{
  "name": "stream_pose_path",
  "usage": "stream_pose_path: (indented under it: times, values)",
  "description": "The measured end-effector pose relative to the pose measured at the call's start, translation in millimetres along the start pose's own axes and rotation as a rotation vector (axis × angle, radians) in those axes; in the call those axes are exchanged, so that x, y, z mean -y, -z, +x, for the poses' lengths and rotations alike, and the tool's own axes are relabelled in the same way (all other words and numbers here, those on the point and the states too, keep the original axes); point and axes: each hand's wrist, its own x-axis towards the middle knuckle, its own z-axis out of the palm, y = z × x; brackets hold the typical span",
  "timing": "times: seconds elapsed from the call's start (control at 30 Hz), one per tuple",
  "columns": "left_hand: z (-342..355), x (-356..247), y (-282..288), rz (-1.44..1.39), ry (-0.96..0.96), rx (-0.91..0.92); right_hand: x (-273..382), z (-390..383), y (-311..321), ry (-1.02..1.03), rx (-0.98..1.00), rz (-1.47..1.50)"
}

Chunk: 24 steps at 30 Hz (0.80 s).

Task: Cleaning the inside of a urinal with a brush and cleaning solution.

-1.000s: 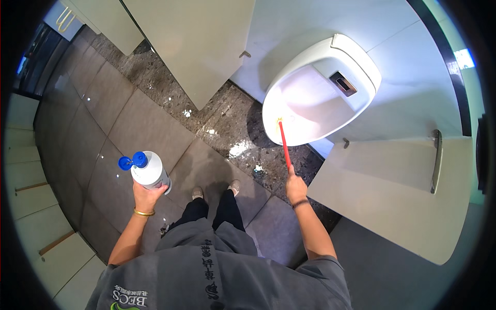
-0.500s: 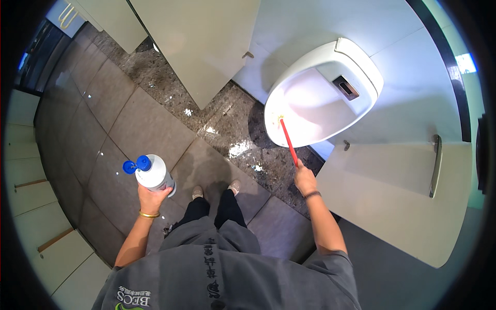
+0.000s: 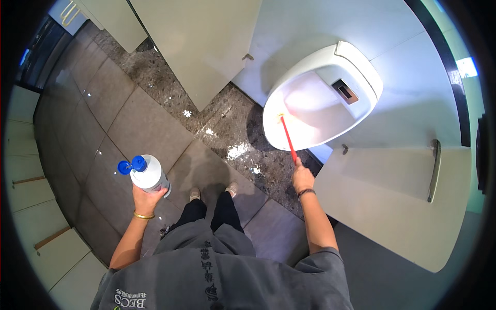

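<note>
A white plastic bottle (image 3: pixel 150 174) with a blue flip cap, its lid swung open, is gripped round the body by my left hand (image 3: pixel 148 200). My right hand (image 3: pixel 303 178) is closed round the lower end of a red-handled brush (image 3: pixel 289 138). The brush's small yellowish head rests inside the bowl of a white wall urinal (image 3: pixel 356 114), near its front lip. Detail of the bristles is lost in the bright glare there. A dark sensor panel (image 3: pixel 345 91) is set in the urinal's upper part.
Pale partition panels (image 3: pixel 392 201) flank the urinal on both sides, the right one with a metal edge strip. A speckled dark stone strip (image 3: pixel 227 129) runs under it, beside grey floor tiles (image 3: pixel 144 124). Pale cabinet-like panels (image 3: pixel 57 248) stand at far left.
The bottle and both hands have shifted slightly left in view. The brush head stays near the same spot in the bowl; both grips are unchanged.
</note>
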Motion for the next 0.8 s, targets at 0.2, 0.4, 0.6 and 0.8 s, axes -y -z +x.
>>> stream_pose_path:
  times: [0.2,0.4,0.6,0.8]
  values:
    - [-6,14,11,0.091,-0.016,0.026,-21,-18,-21,-0.193,0.022,0.053]
    - [-6,-2,8,0.02,-0.034,0.013,27,-46,-14,-0.188,0.244,1.165]
    - [-2,-11,18,0.032,-0.063,0.04,100,-54,7,-0.176,0.057,1.606]
    - [7,-19,16,0.062,-0.113,0.045,81,-24,-8,-0.262,0.222,1.677]
